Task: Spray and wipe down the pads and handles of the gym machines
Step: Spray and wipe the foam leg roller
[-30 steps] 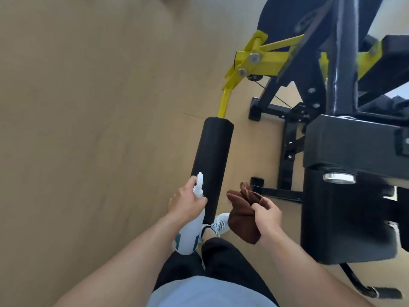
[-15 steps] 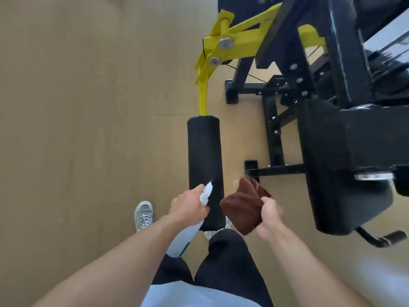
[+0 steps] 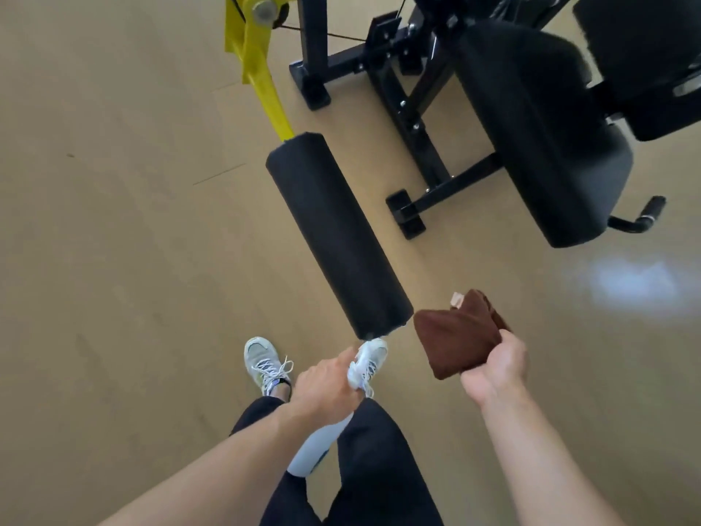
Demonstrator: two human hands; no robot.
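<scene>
Tan gym floor beneath a black-framed machine with a yellow steel lever arm; seen from above.

Left hand wrapped around the neck of a white plastic spray bottle, nozzle aimed at the near end of the long black cylindrical foam pad; right hand gripping a folded brown cloth just beside that pad end, not touching; black upholstered seat pad further right; pale sneakers below.

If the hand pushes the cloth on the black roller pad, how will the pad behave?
The roller pad looks like foam, so it probably gives slightly. Being round, it may turn. The yellow arm holding it is hinged, so it may swing away.
</scene>
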